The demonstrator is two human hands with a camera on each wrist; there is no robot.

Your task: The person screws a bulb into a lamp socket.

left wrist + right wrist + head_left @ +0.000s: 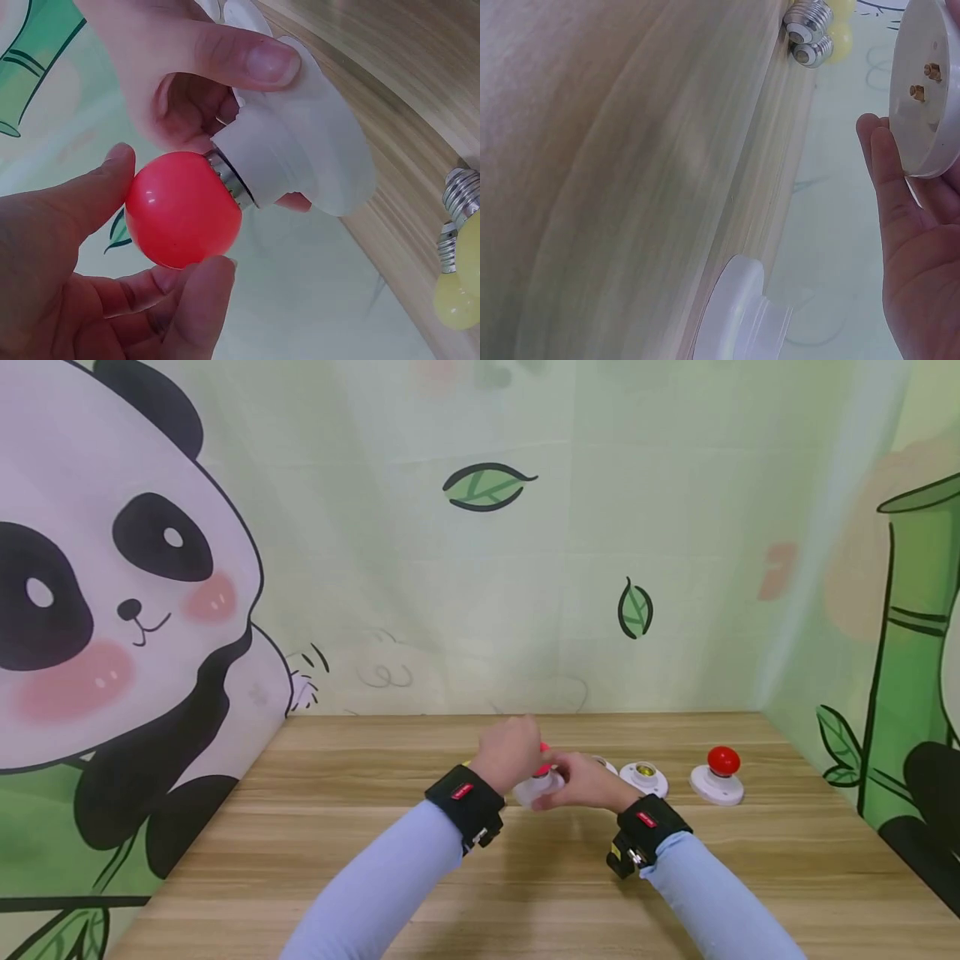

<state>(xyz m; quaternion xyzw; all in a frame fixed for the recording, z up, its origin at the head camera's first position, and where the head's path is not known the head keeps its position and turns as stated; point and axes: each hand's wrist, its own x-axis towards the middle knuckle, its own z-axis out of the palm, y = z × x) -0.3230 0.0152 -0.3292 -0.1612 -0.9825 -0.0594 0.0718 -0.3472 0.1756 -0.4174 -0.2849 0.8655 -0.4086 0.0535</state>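
Observation:
A red round light bulb (184, 210) sits with its metal screw base at the mouth of a white lamp holder (315, 142), part of the threads still showing. My left hand (510, 753) holds the bulb between thumb and fingertips, as the left wrist view shows. The holder is gripped by my right hand (591, 781), thumb on its round base. Tilted above the table, the holder shows its underside with two brass terminals in the right wrist view. The head view hides most of the bulb behind my left hand.
To the right stand a white lamp holder (643, 779) without a bulb and another base (716, 789) carrying a red bulb (723, 761). One more holder is partly hidden behind my right hand. Yellow bulbs (454, 300) lie on the wooden table (360, 860), left of my hands.

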